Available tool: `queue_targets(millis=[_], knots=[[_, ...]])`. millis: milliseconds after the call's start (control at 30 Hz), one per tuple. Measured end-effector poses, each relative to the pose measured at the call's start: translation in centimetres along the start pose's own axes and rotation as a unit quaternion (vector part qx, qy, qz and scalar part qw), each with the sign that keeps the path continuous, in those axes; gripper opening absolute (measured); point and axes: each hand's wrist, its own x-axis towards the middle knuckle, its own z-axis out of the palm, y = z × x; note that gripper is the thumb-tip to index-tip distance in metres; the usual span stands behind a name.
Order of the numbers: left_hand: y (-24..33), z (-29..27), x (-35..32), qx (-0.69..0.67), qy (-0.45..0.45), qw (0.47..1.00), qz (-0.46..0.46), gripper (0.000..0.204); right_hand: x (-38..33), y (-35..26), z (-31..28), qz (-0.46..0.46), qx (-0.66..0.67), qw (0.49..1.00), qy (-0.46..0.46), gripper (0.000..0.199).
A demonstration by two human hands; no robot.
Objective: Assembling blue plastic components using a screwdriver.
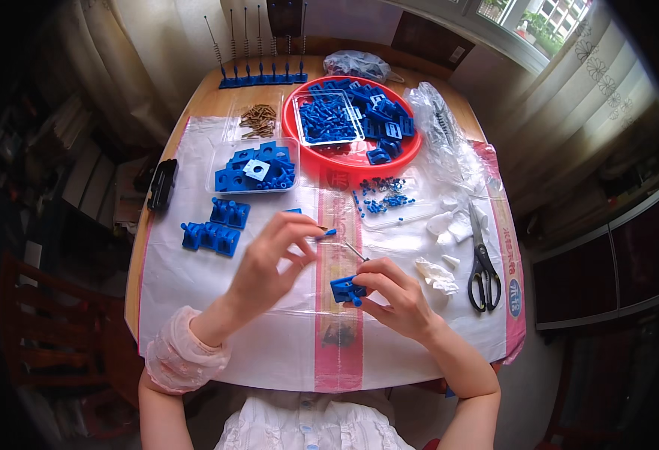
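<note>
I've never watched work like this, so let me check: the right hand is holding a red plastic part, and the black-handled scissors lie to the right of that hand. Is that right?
Not quite: the plastic part in the right hand is blue, not red, as the head view shows. The black-handled scissors do lie to the right of that hand.

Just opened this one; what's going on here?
A person is working two-handed at a table. The right hand holds a blue plastic part, a thin metal rod sticking out near it; the left hand pinches a small blue piece. A red basin of blue parts stands beyond, and scissors lie to the right.
</note>
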Motion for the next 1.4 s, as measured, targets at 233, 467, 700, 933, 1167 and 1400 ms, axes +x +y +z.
queue_targets(millis=[233,467,700,933,1167,1400], knots=[[-3.7,-2.6,0.0,0.313,-0.038,0.947,0.061,0.008,0.3,-0.6,0.2,-0.034,-0.015,0.999,-0.037,0.042],[-4.9,0.1,-0.5,0.358,-0.070,0.930,0.049,0.007,0.5,-1.0,0.3,-0.062,-0.049,0.995,-0.055,0.040],[-4.9,0.5,-0.5,0.350,-0.065,0.934,0.038,0.008,0.6,-1.1,0.0,-0.063,-0.064,0.995,-0.039,0.039],[-3.2,0.5,-0.6,0.192,-0.063,0.979,0.020,0.010,0.6,-0.7,0.1,-0.056,-0.067,0.996,-0.029,0.038],[-0.8,0.5,-1.0,-0.030,-0.153,0.986,-0.064,0.011,0.3,-0.4,0.3,-0.024,-0.079,0.996,-0.031,0.037],[-1.1,1.7,-1.4,-0.048,-0.148,0.988,0.001,0.012,0.7,-0.9,0.5,-0.028,-0.072,0.997,-0.011,0.036]])
